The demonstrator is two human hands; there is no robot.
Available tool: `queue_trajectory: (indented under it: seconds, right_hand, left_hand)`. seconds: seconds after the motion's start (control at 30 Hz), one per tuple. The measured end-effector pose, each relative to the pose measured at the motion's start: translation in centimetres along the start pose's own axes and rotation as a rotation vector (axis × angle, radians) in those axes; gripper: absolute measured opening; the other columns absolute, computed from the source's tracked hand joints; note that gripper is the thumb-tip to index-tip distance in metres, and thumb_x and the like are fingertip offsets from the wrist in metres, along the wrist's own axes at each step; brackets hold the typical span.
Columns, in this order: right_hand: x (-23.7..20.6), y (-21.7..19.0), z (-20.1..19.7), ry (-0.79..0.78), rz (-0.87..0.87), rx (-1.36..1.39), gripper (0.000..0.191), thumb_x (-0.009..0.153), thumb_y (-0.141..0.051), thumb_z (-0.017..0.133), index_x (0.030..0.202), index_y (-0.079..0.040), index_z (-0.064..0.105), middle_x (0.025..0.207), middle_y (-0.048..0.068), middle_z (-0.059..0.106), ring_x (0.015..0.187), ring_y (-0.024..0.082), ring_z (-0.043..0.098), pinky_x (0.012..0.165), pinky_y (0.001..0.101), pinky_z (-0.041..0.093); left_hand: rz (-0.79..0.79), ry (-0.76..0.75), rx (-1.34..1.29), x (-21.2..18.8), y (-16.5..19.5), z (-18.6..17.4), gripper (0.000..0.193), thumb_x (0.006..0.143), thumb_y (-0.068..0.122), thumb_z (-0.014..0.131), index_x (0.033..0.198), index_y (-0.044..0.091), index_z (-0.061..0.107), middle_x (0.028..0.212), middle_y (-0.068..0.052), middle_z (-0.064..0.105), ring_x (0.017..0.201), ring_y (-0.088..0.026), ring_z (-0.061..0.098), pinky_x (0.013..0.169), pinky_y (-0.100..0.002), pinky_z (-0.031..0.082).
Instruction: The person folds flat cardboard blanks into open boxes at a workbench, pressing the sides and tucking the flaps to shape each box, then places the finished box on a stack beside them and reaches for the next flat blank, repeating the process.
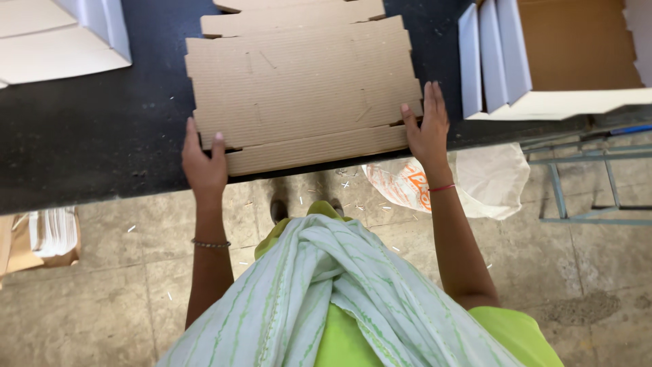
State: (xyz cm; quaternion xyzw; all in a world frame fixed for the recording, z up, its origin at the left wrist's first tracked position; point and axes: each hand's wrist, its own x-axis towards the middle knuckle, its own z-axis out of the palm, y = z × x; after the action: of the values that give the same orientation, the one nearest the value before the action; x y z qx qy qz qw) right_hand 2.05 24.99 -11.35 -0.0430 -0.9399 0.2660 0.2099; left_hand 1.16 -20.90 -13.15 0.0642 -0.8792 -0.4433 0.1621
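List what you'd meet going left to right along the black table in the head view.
White folded boxes → left hand → flat brown cardboard sheet → right hand → open box with white flaps.

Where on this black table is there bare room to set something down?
Bare black table lies between the white folded boxes and the flat brown cardboard sheet. Right of the sheet it is crowded by the open white-walled carton.
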Motion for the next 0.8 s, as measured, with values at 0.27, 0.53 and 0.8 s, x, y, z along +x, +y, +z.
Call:
queue_trajectory:
  seconds: [0.27, 0.53, 0.8]
  right_hand:
    - [3.0, -10.0, 7.3, -0.432, -0.225, -0.186, 0.091, 0.105, -0.066, 0.038, 0.160, 0.004, 0.023, 0.167, 0.027, 0.022, 0.156, 0.039, 0.020, 0.126, 0.0495, 0.016]
    - [6.9, -20.2, 13.3, -0.522, -0.383, -0.123, 0.096, 0.102, -0.073, 0.024, 0.165, -0.003, 0.011, 0.173, 0.018, 0.011, 0.160, 0.029, 0.009, 0.129, 0.0434, 0.009]
    - [9.0, -19.3, 12.4, -0.268, -0.559, 0.035, 0.019, 0.111, -0.020, 0.056, 0.120, -0.008, 0.067, 0.136, 0.004, 0.066, 0.127, 0.024, 0.063, 0.105, 0.0354, 0.053]
  left_hand:
    - [0.021, 0.062, 0.141, -0.4, 1.0, 1.7, 0.065, 0.101, 0.023, 0.067, 0.154, -0.006, 0.040, 0.151, -0.027, 0.051, 0.138, -0.043, 0.050, 0.116, -0.047, 0.038]
    - [-0.045, 0.060, 0.137, -0.4, 1.5, 2.0, 0.067, 0.100, 0.025, 0.066, 0.154, -0.004, 0.039, 0.152, -0.025, 0.049, 0.138, -0.042, 0.048, 0.115, -0.048, 0.038]
    - [0.035, 0.044, 0.150, -0.5, 0.9, 0.9, 0.066, 0.100, 0.025, 0.069, 0.154, -0.002, 0.040, 0.149, -0.026, 0.053, 0.136, -0.042, 0.050, 0.115, -0.049, 0.039]
